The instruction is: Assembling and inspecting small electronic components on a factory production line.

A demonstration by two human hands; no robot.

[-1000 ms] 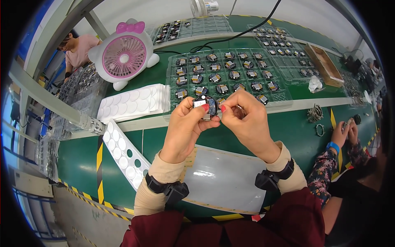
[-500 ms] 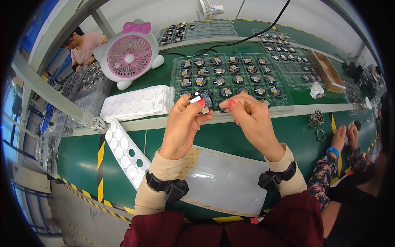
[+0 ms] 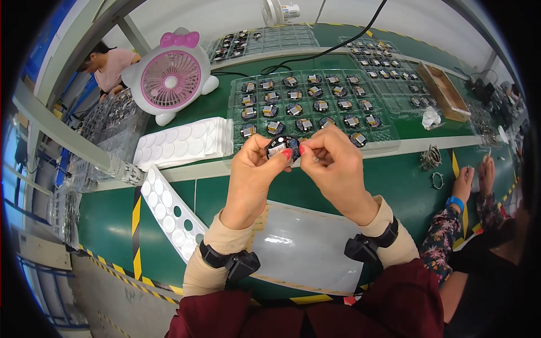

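A small round circuit board (image 3: 291,145), dark with a silvery block on it, is held up over the bench's near ledge. My left hand (image 3: 251,174) grips it from the left, thumb across its face. Close by its right edge, my right hand (image 3: 339,169) has thumb and index finger pinched together; whatever they hold is too small and hidden to name. Behind both hands lies a clear compartment tray (image 3: 389,134) with rows of similar round boards. A white sheet of round stickers (image 3: 160,210), with several circles gone, slants left of my left forearm.
A translucent sheet (image 3: 307,248) lies beneath my forearms. To the left are stacked white sticker sheets (image 3: 180,143) and a pink-and-white fan (image 3: 171,81). At right stand a brown box (image 3: 445,93), metal rings (image 3: 431,158) and a co-worker's hands (image 3: 465,183). Another person sits far left.
My right hand has turned and come nearer the board; the brown piece seen by its fingers is now mostly hidden. The board has shifted slightly to the right in my left hand.
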